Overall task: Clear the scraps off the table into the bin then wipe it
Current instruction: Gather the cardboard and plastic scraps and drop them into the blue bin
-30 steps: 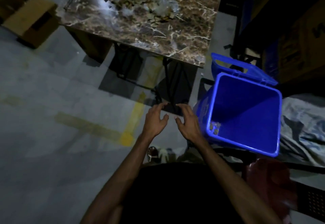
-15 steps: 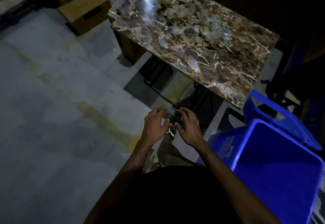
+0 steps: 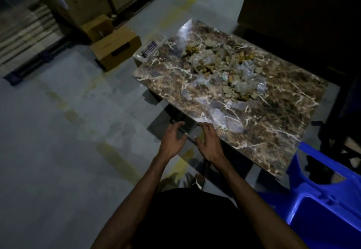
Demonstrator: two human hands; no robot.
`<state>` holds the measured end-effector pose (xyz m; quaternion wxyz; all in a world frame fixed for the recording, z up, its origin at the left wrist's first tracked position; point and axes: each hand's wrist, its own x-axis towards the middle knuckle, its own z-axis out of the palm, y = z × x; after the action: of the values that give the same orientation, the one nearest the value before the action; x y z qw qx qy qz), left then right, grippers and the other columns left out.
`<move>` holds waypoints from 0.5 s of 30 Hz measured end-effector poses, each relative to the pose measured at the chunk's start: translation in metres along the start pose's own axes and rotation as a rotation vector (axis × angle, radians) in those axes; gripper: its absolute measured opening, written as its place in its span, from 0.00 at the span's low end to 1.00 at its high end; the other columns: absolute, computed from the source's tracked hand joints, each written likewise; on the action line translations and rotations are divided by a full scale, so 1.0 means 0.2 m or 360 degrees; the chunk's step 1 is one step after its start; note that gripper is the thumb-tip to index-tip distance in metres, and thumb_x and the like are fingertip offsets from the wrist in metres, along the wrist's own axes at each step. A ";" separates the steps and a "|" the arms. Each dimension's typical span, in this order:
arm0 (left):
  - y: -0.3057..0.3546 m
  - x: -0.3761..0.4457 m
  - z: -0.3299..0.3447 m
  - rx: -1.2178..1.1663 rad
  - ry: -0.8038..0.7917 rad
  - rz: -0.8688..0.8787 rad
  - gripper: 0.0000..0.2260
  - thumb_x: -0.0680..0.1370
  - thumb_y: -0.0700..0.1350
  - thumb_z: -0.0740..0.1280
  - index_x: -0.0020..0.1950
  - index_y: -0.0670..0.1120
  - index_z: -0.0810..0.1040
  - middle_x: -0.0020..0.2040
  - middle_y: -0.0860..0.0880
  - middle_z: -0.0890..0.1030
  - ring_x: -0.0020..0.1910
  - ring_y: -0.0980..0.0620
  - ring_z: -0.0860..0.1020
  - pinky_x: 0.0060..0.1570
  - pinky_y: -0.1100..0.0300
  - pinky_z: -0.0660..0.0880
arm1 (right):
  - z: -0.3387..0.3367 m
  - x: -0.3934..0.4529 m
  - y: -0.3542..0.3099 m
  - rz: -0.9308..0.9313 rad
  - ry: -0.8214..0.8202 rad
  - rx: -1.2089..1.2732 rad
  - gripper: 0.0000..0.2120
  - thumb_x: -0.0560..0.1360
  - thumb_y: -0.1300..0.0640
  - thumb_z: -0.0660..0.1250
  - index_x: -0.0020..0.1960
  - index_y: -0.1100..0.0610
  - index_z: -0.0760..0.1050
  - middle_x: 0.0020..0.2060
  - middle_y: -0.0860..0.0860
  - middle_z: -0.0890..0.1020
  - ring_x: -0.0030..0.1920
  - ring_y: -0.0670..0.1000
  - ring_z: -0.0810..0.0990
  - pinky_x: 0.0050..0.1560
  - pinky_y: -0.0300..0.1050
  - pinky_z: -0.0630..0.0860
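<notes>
Left hand (image 3: 172, 143) and right hand (image 3: 210, 144): fingers spread, empty, at near edge of brown marble-pattern table (image 3: 273, 119). Blue plastic bin (image 3: 320, 215) at right. Pile of cardboard and plastic scraps (image 3: 224, 67) mid-table, far side. Risk: sweeping sends light pieces onto floor, bin isn't under the edge.

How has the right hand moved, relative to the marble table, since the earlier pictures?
Yes: the right hand has come toward the marble table. Earlier it was short of the near edge, over the floor; now its fingertips reach that edge.
</notes>
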<state>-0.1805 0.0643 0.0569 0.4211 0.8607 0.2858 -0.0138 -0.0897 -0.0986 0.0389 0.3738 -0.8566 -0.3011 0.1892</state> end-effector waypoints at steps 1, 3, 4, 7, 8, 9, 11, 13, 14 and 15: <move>0.03 0.05 0.01 -0.0014 -0.0016 0.0023 0.20 0.82 0.46 0.70 0.74 0.47 0.73 0.70 0.44 0.75 0.68 0.46 0.74 0.61 0.65 0.66 | -0.02 0.03 0.03 0.0028 0.0024 0.0009 0.26 0.79 0.45 0.60 0.74 0.55 0.68 0.67 0.54 0.71 0.65 0.58 0.73 0.62 0.54 0.74; 0.05 0.16 0.04 -0.0070 -0.0047 0.0020 0.20 0.81 0.44 0.71 0.73 0.46 0.74 0.69 0.43 0.76 0.66 0.46 0.76 0.62 0.63 0.69 | -0.05 0.08 0.08 0.0090 0.0070 0.0031 0.26 0.78 0.45 0.59 0.74 0.52 0.68 0.67 0.53 0.71 0.65 0.59 0.73 0.62 0.58 0.74; 0.06 0.21 0.05 -0.0107 -0.0072 0.0001 0.20 0.81 0.43 0.71 0.72 0.45 0.75 0.68 0.43 0.77 0.66 0.46 0.77 0.63 0.59 0.72 | -0.06 0.09 0.11 0.0126 0.0099 0.0043 0.26 0.77 0.45 0.58 0.74 0.50 0.68 0.67 0.52 0.70 0.65 0.59 0.73 0.61 0.58 0.74; 0.07 0.34 0.11 -0.0196 -0.0141 -0.0026 0.18 0.80 0.42 0.72 0.70 0.45 0.77 0.63 0.44 0.80 0.58 0.47 0.80 0.61 0.51 0.78 | -0.09 0.12 0.19 0.0272 0.0213 0.0066 0.21 0.78 0.50 0.60 0.71 0.50 0.70 0.64 0.51 0.72 0.60 0.56 0.76 0.56 0.56 0.76; 0.08 0.38 0.12 -0.0205 -0.0169 -0.0023 0.17 0.79 0.42 0.72 0.68 0.46 0.77 0.61 0.45 0.80 0.55 0.48 0.80 0.59 0.51 0.78 | -0.09 0.14 0.22 0.0351 0.0262 0.0047 0.18 0.78 0.52 0.62 0.68 0.51 0.71 0.61 0.51 0.73 0.57 0.56 0.77 0.54 0.56 0.77; 0.06 0.43 0.13 -0.0217 -0.0194 -0.0030 0.17 0.79 0.41 0.73 0.68 0.47 0.78 0.59 0.46 0.80 0.53 0.49 0.80 0.59 0.52 0.78 | -0.08 0.15 0.26 0.0446 0.0300 0.0023 0.15 0.79 0.55 0.63 0.65 0.53 0.73 0.59 0.52 0.74 0.53 0.55 0.78 0.52 0.56 0.77; 0.06 0.53 0.14 -0.0235 -0.0272 -0.0065 0.17 0.79 0.40 0.73 0.67 0.47 0.78 0.58 0.47 0.80 0.53 0.49 0.80 0.57 0.52 0.78 | -0.07 0.18 0.33 0.0638 0.0326 -0.0023 0.11 0.78 0.61 0.65 0.60 0.57 0.73 0.55 0.55 0.74 0.50 0.56 0.76 0.48 0.54 0.75; 0.06 0.67 0.15 -0.0351 -0.0375 -0.0157 0.14 0.78 0.40 0.73 0.63 0.49 0.78 0.57 0.44 0.81 0.51 0.49 0.82 0.56 0.48 0.81 | -0.04 0.22 0.40 0.0805 0.0289 -0.0066 0.11 0.75 0.67 0.66 0.57 0.62 0.72 0.53 0.59 0.73 0.49 0.61 0.75 0.46 0.54 0.72; 0.06 0.74 0.16 -0.0414 -0.0411 -0.0217 0.13 0.79 0.39 0.73 0.61 0.49 0.78 0.56 0.43 0.81 0.49 0.48 0.82 0.54 0.46 0.82 | -0.01 0.26 0.43 0.0875 0.0270 -0.0071 0.12 0.73 0.68 0.66 0.56 0.63 0.71 0.53 0.61 0.73 0.49 0.62 0.75 0.46 0.54 0.70; 0.05 0.81 0.16 -0.0485 -0.0436 -0.0276 0.12 0.79 0.37 0.72 0.60 0.48 0.78 0.55 0.42 0.81 0.46 0.48 0.83 0.51 0.48 0.84 | 0.01 0.29 0.45 0.0933 0.0256 -0.0073 0.13 0.72 0.70 0.66 0.56 0.64 0.71 0.54 0.62 0.73 0.49 0.63 0.75 0.46 0.54 0.70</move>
<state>-0.0329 0.1135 0.0009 0.5783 0.7495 0.2976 -0.1236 -0.0131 -0.1077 -0.0349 0.3064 -0.9275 -0.0149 0.2137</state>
